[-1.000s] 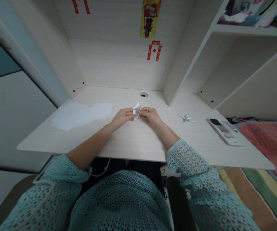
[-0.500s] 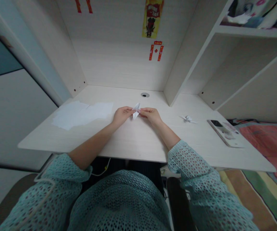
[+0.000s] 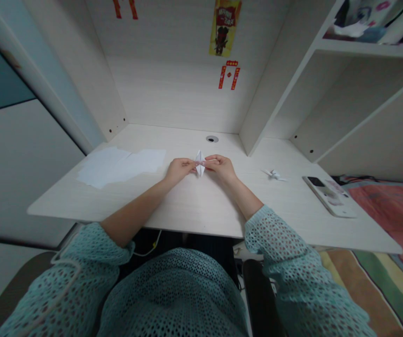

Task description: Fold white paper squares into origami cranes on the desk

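A small piece of folded white paper (image 3: 200, 170), pointed at top and bottom, is held between my two hands over the middle of the desk. My left hand (image 3: 180, 169) pinches its left side with thumb and fingers. From the other side, my right hand (image 3: 220, 167) pinches the right edge, fingertips close to those of the left. The fingertips cover the paper's middle. To the right on the desktop lies another folded white paper figure (image 3: 274, 175) with thin pointed ends, apart from both hands.
White paper sheets (image 3: 113, 168) lie spread at the left of the desk (image 3: 194, 210). A phone (image 3: 328, 196) rests near the right end. Behind are a round cable hole (image 3: 212, 139) and an upright divider (image 3: 268, 89).
The folded paper has turned from a slanted position to nearly upright between my fingers. My right fingers have lifted and shifted slightly on it; the view has moved a little.
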Demonstrator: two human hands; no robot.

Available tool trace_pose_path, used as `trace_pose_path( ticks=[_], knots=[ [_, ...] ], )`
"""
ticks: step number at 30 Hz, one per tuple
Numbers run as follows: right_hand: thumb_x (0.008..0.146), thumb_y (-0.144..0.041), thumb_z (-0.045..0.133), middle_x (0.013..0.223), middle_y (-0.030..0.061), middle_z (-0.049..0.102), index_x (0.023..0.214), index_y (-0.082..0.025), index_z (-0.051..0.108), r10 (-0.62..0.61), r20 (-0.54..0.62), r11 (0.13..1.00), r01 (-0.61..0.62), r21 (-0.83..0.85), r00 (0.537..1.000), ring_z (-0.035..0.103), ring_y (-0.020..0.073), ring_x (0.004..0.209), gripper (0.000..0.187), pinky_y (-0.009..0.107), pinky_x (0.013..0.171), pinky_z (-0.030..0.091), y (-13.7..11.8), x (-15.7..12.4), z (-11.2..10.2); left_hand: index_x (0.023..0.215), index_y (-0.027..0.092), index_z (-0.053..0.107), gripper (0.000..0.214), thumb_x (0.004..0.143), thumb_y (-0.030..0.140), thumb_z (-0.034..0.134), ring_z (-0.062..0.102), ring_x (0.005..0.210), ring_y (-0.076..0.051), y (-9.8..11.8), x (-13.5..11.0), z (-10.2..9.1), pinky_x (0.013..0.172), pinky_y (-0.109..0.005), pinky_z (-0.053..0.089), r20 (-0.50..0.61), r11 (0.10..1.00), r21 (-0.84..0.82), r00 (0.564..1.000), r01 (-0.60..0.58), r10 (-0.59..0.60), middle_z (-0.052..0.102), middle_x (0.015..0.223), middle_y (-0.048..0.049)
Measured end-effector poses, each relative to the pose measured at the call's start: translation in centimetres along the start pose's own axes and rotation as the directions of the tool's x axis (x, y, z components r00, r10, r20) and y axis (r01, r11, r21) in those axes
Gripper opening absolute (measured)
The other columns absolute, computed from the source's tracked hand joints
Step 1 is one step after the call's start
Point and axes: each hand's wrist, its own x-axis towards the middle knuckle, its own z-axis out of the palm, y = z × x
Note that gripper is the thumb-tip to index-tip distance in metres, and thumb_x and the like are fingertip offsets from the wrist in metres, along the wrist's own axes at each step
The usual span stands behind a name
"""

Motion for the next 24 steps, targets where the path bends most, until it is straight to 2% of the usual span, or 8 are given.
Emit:
trace_pose_path(
  ticks=[4,11,17,24],
  knots=[
    [0.042,-0.04,0.085,0.06,0.0009,0.067,0.069,-0.017,0.067,-0.021,0.005,0.999,0.021,-0.024,1.0,0.059,0.012,0.055,0.04,0.027,0.062,0.049,-0.02,-0.08,0.19,0.066,0.015,0.068,0.034,0.062,0.049,0.072,0.059,0.062,-0.013,-0.22,0.13,-0.05,0.058,-0.024,0.042,-0.018,0.998,-0.045,0.999,0.031,-0.032,0.067,0.068,-0.0059],
    [0.043,-0.038,0.084,0.065,0.0025,0.07,0.067,-0.018,0.068,-0.064,0.012,0.997,0.064,-0.041,0.998,0.062,0.0137,0.059,0.036,0.027,0.063,0.049,0.46,0.03,0.14,0.072,0.014,0.069,0.039,0.056,0.049,0.076,0.057,0.064,-0.013,-0.61,0.54,0.06,0.064,-0.025,0.044,-0.078,0.985,-0.156,0.995,-0.072,0.06,0.067,0.072,-0.0044],
    [0.041,-0.036,0.084,0.067,0.0033,0.071,0.066,-0.018,0.068,-0.029,-0.001,1.0,0.029,0.006,1.0,0.064,0.0149,0.062,0.035,0.03,0.067,0.051,0.57,0.22,-0.03,0.073,0.015,0.069,0.039,0.056,0.049,0.076,0.061,0.072,-0.016,-0.44,0.37,0.05,0.069,-0.027,0.046,-0.113,0.988,-0.061,0.985,-0.141,0.133,0.069,0.077,-0.0051],
    [0.05,-0.036,0.08,0.07,0.0038,0.071,0.065,-0.019,0.07,-0.154,0.001,0.987,0.154,-0.051,0.988,0.064,0.0168,0.066,0.025,0.031,0.07,0.051,0.38,0.26,-0.34,0.076,0.014,0.07,0.037,0.056,0.043,0.078,0.064,0.077,-0.018,0.02,0.09,0.04,0.077,-0.03,0.048,-0.085,0.982,-0.062,0.981,-0.18,0.175,0.071,0.082,-0.0072]
  ],
)
